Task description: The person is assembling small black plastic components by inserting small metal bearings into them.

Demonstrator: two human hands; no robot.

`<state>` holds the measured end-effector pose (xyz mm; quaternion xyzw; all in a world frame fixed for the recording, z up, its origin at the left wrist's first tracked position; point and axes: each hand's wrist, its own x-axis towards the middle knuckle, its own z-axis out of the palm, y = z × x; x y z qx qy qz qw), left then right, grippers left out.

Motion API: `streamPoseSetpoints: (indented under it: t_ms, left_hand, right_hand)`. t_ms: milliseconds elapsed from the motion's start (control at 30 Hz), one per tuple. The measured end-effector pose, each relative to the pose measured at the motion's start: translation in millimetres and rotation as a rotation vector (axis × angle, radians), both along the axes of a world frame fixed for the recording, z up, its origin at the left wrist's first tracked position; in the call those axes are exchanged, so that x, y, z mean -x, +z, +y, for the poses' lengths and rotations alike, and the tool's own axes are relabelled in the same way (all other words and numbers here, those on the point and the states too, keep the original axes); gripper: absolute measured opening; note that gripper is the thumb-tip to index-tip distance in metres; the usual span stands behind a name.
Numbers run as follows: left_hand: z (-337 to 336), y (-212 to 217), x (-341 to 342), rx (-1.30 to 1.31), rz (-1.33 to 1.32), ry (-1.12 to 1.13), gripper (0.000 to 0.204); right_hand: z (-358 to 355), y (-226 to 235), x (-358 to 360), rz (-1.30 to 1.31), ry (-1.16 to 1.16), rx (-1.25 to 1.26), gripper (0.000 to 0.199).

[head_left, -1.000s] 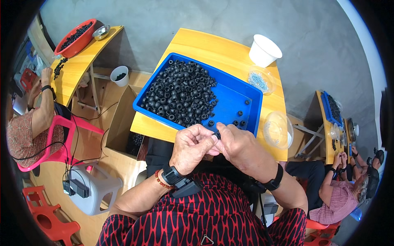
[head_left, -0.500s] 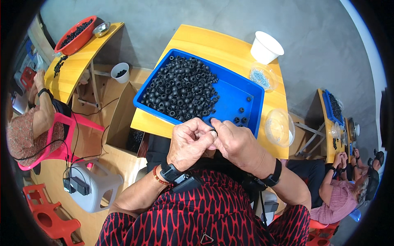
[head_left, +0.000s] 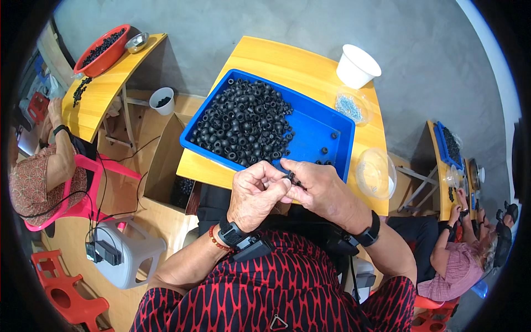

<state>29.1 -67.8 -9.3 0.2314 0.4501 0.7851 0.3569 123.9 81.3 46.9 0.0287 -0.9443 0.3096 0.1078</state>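
Note:
My left hand (head_left: 254, 193) and my right hand (head_left: 323, 191) meet just in front of the blue tray's near edge. Between their fingertips shows a small black part (head_left: 291, 177), pinched from both sides; its exact shape is mostly covered by fingers. The blue tray (head_left: 326, 113) lies on the yellow table just beyond. A large heap of small round black parts with holes (head_left: 240, 122) fills its left side. A few loose black parts (head_left: 324, 150) lie apart toward the tray's right end.
On the yellow table (head_left: 276, 52) stand a white bowl (head_left: 357, 67), a clear dish of small silvery pieces (head_left: 349, 105) and a clear round container (head_left: 376, 172). An open carton (head_left: 161, 166) and a white stool (head_left: 130, 254) stand left. Other people work at both sides.
My right-hand fingers have shifted and spread apart somewhat, so more of the black part shows between my hands. The left hand keeps its pinch. The tray stays in place.

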Motion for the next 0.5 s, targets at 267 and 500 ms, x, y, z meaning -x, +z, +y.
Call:
streamPoseSetpoints:
  t_ms: [267,500]
  left_hand:
    - [-0.4,-7.2,2.2,0.017,0.005,0.010,0.005]
    - [-1.4,-6.7,1.8,0.129,0.152,0.020,0.006]
  right_hand:
    - [-0.6,-3.8,0.5,-0.030,0.040,-0.105,0.045]
    - [-3.8,-5.6,0.2,0.096,0.068,-0.233,0.046]
